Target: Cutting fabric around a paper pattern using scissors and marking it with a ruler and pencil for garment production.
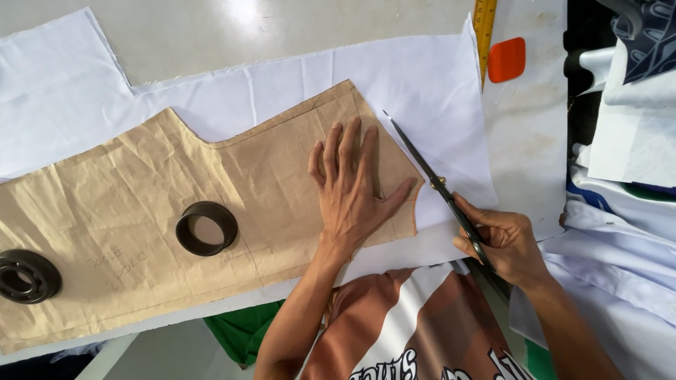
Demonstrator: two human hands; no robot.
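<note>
My left hand (352, 186) lies flat, fingers spread, on a creased brown paper pattern (141, 211) near its right end. The pattern rests on white fabric (415, 77) spread over the table. My right hand (503, 243) grips the handles of long dark scissors (422, 165). Their blades run up and to the left along the pattern's slanted right edge, with the tip on the white fabric.
Two dark metal rings weigh the pattern down: one (206, 228) at its middle, one (27, 276) at the left edge. A yellow ruler (484, 28) and an orange tailor's chalk (507, 60) lie at the top right. Folded white and dark cloth (634, 127) is piled on the right.
</note>
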